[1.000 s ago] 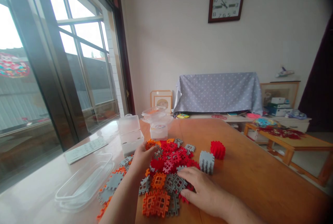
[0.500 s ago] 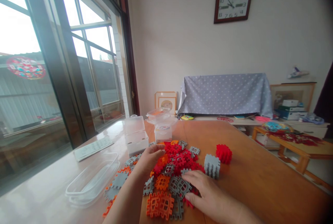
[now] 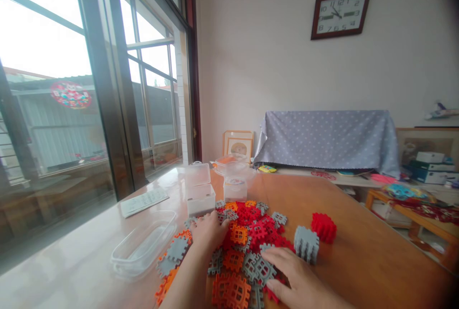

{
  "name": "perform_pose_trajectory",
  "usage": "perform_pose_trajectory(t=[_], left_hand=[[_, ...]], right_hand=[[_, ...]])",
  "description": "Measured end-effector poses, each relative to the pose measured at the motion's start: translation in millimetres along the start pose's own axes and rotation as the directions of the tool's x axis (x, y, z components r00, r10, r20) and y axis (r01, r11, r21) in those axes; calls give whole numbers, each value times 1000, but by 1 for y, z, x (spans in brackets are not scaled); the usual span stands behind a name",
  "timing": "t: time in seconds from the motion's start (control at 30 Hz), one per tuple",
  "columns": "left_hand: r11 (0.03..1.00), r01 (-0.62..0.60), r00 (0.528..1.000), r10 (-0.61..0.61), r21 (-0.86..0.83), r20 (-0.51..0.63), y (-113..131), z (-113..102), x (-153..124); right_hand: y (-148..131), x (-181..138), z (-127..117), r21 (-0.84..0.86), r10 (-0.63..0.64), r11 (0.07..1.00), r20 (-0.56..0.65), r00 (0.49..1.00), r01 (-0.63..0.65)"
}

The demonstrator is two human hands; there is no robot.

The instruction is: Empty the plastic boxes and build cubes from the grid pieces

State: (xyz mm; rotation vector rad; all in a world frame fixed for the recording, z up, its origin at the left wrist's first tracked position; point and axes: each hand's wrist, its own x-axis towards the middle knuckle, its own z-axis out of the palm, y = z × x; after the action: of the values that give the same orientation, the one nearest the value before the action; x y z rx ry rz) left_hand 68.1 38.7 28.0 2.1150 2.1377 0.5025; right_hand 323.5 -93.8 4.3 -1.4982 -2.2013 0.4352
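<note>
A loose heap of flat interlocking plastic building tiles in red (image 3: 258, 230), orange (image 3: 234, 260) and grey (image 3: 263, 270) spreads across the table under both hands. My left hand (image 3: 208, 230) lies over the heap's left side, fingers apart and palm down; what lies beneath them is hidden. At the heap's right edge rests my right hand (image 3: 292, 273), its thumb and fingers parted beside the grey window-shaped tiles. Its fingertips are close to a grey tile, and I cannot tell if they touch. Further right stand a stack of grey tiles (image 3: 306, 244) and a stack of red tiles (image 3: 323, 227).
An oblong clear plastic tub (image 3: 143, 244) sits on the table (image 3: 294, 194) at left, near a printed sheet (image 3: 144, 204). Behind the heap stand an open-lidded clear box (image 3: 201, 199) and another clear container (image 3: 235, 190). A window (image 3: 150, 84) borders the left side.
My left hand has shifted back to the left side of the heap and spread its fingers. My right hand stays by the grey tiles. The whole view has turned slightly left.
</note>
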Motion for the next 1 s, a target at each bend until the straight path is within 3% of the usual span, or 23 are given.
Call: perform_pose_trajectory(t=[0.13, 0.33, 0.53, 0.63, 0.87, 1.0], left_hand=[[984, -98, 994, 104, -146, 28, 7, 0, -3], [867, -263, 962, 266, -424, -53, 21, 3, -11], [712, -223, 970, 231, -666, -78, 24, -2, -8], [718, -207, 978, 175, -665, -115, 24, -6, -6], [779, -315, 949, 278, -542, -151, 31, -8, -11], [796, -333, 942, 307, -506, -138, 38, -10, -16]], right_hand=[[4, 1, 3, -5, 4, 1000, 7, 1000, -4], [9, 3, 6, -5, 6, 1000, 25, 1000, -6], [8, 3, 6, -1, -8, 1000, 13, 1000, 8], [1, 0, 1, 18, -11, 1000, -21, 1000, 12], [-16, 0, -7, 70, -21, 997, -86, 996, 27], [-18, 2, -14, 105, -74, 989, -244, 967, 102]])
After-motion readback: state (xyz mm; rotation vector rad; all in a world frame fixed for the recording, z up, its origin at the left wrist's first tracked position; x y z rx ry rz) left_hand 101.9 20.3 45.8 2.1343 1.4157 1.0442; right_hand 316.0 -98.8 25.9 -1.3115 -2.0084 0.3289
